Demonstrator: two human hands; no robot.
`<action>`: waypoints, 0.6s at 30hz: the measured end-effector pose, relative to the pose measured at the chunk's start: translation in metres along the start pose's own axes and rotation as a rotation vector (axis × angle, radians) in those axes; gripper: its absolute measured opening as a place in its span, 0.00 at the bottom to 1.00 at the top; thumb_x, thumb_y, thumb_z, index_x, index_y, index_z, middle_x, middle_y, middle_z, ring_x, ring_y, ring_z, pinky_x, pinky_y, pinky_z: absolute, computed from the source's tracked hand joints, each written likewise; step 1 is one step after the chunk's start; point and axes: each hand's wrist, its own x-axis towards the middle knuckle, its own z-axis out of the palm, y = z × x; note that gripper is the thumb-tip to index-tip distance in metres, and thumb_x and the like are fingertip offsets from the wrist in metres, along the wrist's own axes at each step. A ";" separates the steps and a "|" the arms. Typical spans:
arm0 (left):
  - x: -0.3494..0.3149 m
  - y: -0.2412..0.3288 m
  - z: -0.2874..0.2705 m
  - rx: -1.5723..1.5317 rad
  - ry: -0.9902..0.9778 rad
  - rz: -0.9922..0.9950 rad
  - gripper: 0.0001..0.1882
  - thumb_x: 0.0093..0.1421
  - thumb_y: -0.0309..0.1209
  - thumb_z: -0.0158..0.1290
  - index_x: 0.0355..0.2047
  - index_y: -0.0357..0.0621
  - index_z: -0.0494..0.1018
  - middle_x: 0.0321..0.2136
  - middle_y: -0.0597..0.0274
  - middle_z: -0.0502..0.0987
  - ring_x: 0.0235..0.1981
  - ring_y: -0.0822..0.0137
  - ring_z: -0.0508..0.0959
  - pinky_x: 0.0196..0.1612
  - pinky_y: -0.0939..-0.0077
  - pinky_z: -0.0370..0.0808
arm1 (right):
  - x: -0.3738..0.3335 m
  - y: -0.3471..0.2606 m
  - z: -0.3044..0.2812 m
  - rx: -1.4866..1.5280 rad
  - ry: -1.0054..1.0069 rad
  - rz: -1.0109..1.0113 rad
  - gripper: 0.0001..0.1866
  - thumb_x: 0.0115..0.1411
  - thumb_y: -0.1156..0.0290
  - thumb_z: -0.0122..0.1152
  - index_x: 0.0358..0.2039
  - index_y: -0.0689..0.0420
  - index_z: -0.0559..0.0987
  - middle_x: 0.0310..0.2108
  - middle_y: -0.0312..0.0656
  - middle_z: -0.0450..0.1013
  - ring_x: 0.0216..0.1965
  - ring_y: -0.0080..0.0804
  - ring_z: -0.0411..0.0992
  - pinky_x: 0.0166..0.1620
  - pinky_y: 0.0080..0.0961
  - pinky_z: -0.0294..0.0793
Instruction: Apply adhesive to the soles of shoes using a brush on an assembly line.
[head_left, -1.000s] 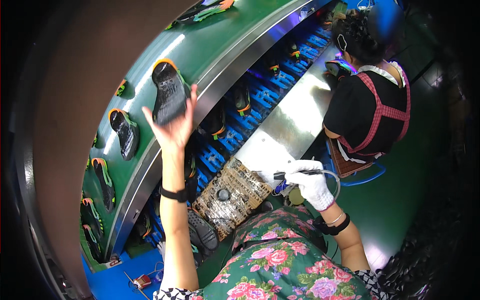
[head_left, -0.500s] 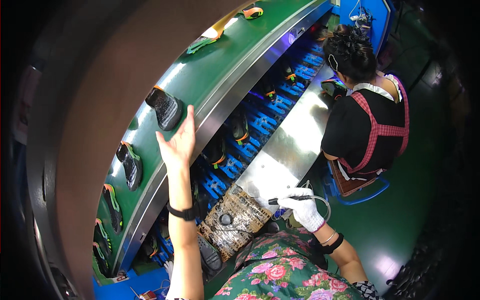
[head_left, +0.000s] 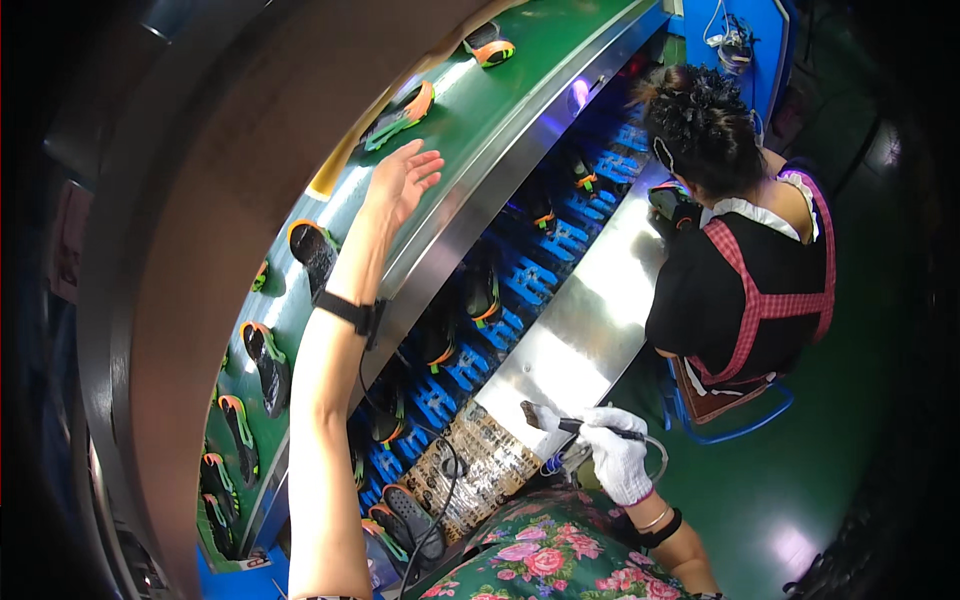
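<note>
Okay, left hand point(head_left: 404, 183) has shifted up the conveyor point(head_left: 515, 72) since half a second ago: it was beside the black sole point(head_left: 314, 255), now just short of the orange-and-green shoe part point(head_left: 407, 113). So that part is now its nearest piece. Fingers loosely extended, nothing visible in the grip (can't tell if it touches the belt). Shoe part lies toward the belt's cover-side edge; black sole sits lower along that edge, partly behind the forearm. Gloved right hand point(head_left: 617, 455) is closed round a brush point(head_left: 549, 418); its bristle end now shows, over the metal table's point(head_left: 560, 362) near end.
</note>
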 end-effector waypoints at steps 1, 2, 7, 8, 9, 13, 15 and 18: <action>0.024 -0.003 -0.003 0.162 0.023 0.034 0.33 0.70 0.41 0.53 0.68 0.35 0.59 0.57 0.44 0.72 0.56 0.53 0.75 0.56 0.61 0.73 | 0.002 -0.003 -0.003 0.038 0.023 0.009 0.11 0.53 0.91 0.59 0.34 0.64 0.84 0.38 0.50 0.82 0.35 0.35 0.81 0.39 0.27 0.83; 0.044 -0.004 -0.006 0.291 0.042 0.072 0.36 0.69 0.39 0.55 0.71 0.38 0.56 0.60 0.47 0.71 0.55 0.57 0.76 0.52 0.65 0.74 | 0.003 -0.003 -0.010 0.016 0.037 -0.013 0.11 0.53 0.90 0.59 0.34 0.63 0.84 0.39 0.51 0.82 0.35 0.35 0.81 0.39 0.27 0.83; 0.110 0.006 -0.010 0.792 0.095 0.149 0.44 0.67 0.37 0.54 0.76 0.44 0.43 0.66 0.53 0.67 0.51 0.64 0.78 0.45 0.69 0.78 | 0.007 -0.020 -0.024 -0.051 0.135 -0.030 0.12 0.54 0.90 0.58 0.35 0.63 0.84 0.41 0.53 0.82 0.37 0.37 0.81 0.40 0.28 0.82; 0.120 0.006 -0.010 0.817 0.126 0.124 0.46 0.68 0.37 0.54 0.77 0.44 0.40 0.66 0.53 0.67 0.47 0.66 0.79 0.41 0.72 0.79 | 0.009 -0.018 -0.030 -0.256 0.108 -0.127 0.12 0.54 0.90 0.58 0.35 0.63 0.84 0.40 0.53 0.82 0.37 0.37 0.81 0.41 0.28 0.82; 0.130 0.006 -0.011 0.842 0.157 0.097 0.47 0.68 0.37 0.54 0.77 0.44 0.37 0.66 0.53 0.67 0.43 0.67 0.81 0.37 0.75 0.80 | 0.011 -0.019 -0.032 -0.212 0.117 -0.106 0.12 0.54 0.90 0.58 0.35 0.64 0.84 0.40 0.53 0.82 0.38 0.38 0.81 0.41 0.28 0.82; 0.167 0.012 -0.021 0.834 0.179 0.039 0.48 0.68 0.35 0.54 0.77 0.54 0.33 0.67 0.49 0.65 0.30 0.67 0.81 0.28 0.74 0.82 | 0.017 -0.028 -0.024 0.068 0.192 0.015 0.09 0.53 0.90 0.63 0.34 0.67 0.85 0.36 0.48 0.82 0.38 0.33 0.81 0.44 0.26 0.81; 0.178 0.012 -0.022 0.833 0.148 0.041 0.44 0.67 0.37 0.53 0.77 0.58 0.41 0.63 0.48 0.68 0.27 0.64 0.81 0.28 0.69 0.84 | 0.019 -0.031 -0.022 0.078 0.188 -0.001 0.09 0.52 0.90 0.63 0.33 0.67 0.84 0.36 0.49 0.82 0.37 0.34 0.81 0.44 0.26 0.81; 0.174 0.009 -0.022 0.793 0.193 0.036 0.25 0.66 0.39 0.56 0.62 0.55 0.67 0.49 0.52 0.77 0.24 0.63 0.82 0.27 0.68 0.85 | 0.025 -0.028 -0.024 0.044 0.152 -0.038 0.10 0.52 0.89 0.61 0.34 0.66 0.84 0.37 0.50 0.82 0.37 0.35 0.81 0.41 0.26 0.81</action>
